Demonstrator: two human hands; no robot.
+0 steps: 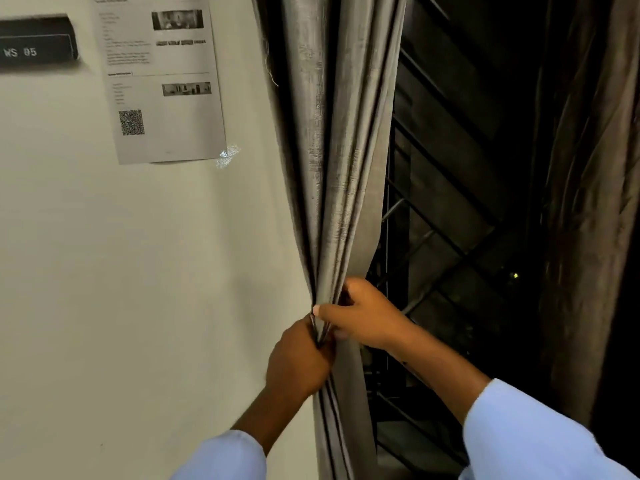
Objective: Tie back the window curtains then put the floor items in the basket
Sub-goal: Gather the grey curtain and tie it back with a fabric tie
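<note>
Down the middle of the frame hangs the grey curtain [332,174], drawn into tight folds against the white wall [138,271] at the left edge of the dark window [450,202]. Both hands meet at the gathered waist of the cloth, in the lower centre. The left hand [299,362] is closed around the bunch from the wall side, just below the right hand [363,318], whose fingers curl over the folds from the window side with the thumb laid across the front. The two hands touch or nearly touch. No tie-back cord or hook can be made out, so the curtain looks gathered but not yet tied. A second curtain [585,202] hangs loose at the right edge of the frame and seems untouched. Neither the floor items nor the basket are in view, so by my reading the job is at an early stage, with most of it left.
</note>
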